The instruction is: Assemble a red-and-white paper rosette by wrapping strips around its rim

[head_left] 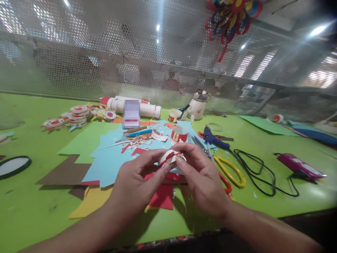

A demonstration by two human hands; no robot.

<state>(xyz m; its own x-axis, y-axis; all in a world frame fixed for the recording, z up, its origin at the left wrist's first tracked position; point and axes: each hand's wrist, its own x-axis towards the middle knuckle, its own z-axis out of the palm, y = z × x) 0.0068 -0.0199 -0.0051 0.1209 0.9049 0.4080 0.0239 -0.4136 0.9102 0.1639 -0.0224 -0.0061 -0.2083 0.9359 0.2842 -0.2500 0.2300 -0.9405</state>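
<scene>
Both my hands meet over the middle of the green table [31,203] and pinch a small white paper cup with red strips [170,157]. My left hand [139,181] grips its left side with thumb and fingers. My right hand [201,177] presses fingertips on its right side and top. Under the hands lie red paper [162,198] and a light blue sheet [110,165] strewn with red and white cuttings. A second red-and-white decorated cup [178,134] stands just behind the hands.
Yellow-handled scissors [231,172], a blue glue gun [213,138] with black cord [260,172], and a purple device [300,166] lie to the right. Stacked red-white paper discs [77,115], white tubes [137,106] and a white bottle [198,104] stand at the back by the mesh wall.
</scene>
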